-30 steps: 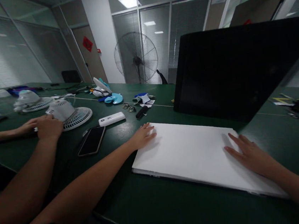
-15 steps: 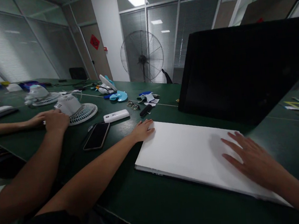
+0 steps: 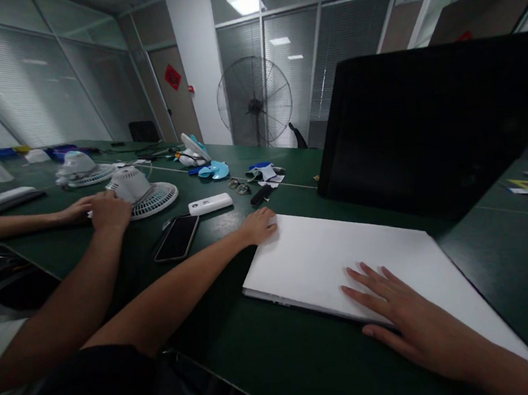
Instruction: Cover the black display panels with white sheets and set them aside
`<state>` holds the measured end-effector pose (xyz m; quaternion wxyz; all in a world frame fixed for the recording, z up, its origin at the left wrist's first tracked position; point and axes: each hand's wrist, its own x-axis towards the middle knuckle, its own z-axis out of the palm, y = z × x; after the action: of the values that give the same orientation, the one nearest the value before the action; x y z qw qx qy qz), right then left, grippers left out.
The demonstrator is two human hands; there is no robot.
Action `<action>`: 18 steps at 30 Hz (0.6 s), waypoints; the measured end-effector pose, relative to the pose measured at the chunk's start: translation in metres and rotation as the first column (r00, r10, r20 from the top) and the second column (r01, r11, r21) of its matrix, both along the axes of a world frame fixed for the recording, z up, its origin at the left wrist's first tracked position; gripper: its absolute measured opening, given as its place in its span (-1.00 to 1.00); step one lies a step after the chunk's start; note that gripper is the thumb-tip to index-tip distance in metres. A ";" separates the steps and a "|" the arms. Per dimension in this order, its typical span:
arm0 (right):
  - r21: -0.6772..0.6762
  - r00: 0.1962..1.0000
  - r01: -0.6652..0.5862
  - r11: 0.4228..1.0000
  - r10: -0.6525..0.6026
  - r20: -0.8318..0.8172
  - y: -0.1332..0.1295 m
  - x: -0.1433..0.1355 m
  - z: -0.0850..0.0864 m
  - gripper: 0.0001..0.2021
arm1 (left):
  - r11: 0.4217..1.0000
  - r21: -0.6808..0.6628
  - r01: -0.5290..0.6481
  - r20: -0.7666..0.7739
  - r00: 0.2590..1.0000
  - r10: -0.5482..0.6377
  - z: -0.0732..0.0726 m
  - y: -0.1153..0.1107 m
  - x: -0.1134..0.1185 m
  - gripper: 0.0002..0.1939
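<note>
White pad: A broad, flat, rectangular white pad [image 3: 316, 248], its top plain and smooth, with soft grey shadow by the fingers. It had a thin but visible thickness; small dark marks showed along its near side, too small to read, and a dark line ran down its right side.
Pad's place: It lay flat on the dark green table [image 3: 263, 367], reaching rightward from the left hand [image 3: 258, 225] and passing beneath the right hand [image 3: 393, 306].
Left hand: It rested at the pad's far left corner, fingers close together and slightly bent; whether they gripped the edge could not be told.
Right hand: It was wide open, palm down and grasping nothing, with fingers spread over the near part of the pad and the thumb out past the near edge. Whether the fingertips pressed down was unclear.
Change at the right hand: Half a second earlier it had been nearer the far right corner; it had since moved closer to the wearer and leftward, uncovering that corner. The left hand had stayed at its corner.
Left of the left hand: A dark-screened phone [image 3: 177, 238] lay flat.
Beyond the right hand: A large black panel [image 3: 427, 130] stood tilted behind the pad.
</note>
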<state>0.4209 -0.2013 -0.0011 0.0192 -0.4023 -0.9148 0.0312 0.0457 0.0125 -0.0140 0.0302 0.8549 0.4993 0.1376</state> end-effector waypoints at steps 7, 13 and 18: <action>0.109 0.997 -0.071 0.992 0.074 -0.016 0.001 0.001 -0.004 -0.39 | 0.993 0.035 0.113 0.089 0.989 -0.116 -0.005 0.008 -0.007 -0.55; 0.188 0.995 -0.077 0.979 0.087 -0.046 0.004 0.005 -0.014 -0.28 | 0.990 0.034 0.140 0.156 0.977 -0.143 -0.009 0.011 -0.009 -0.58; 0.253 0.995 -0.081 0.964 0.091 -0.031 0.007 0.003 -0.014 -0.18 | 0.987 0.038 0.156 0.166 0.973 -0.160 -0.009 0.013 -0.010 -0.59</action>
<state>0.4241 -0.1946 -0.0153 0.0882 -0.3558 -0.9273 -0.0757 0.0359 0.0252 -0.0231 0.0726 0.8775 0.4238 0.2124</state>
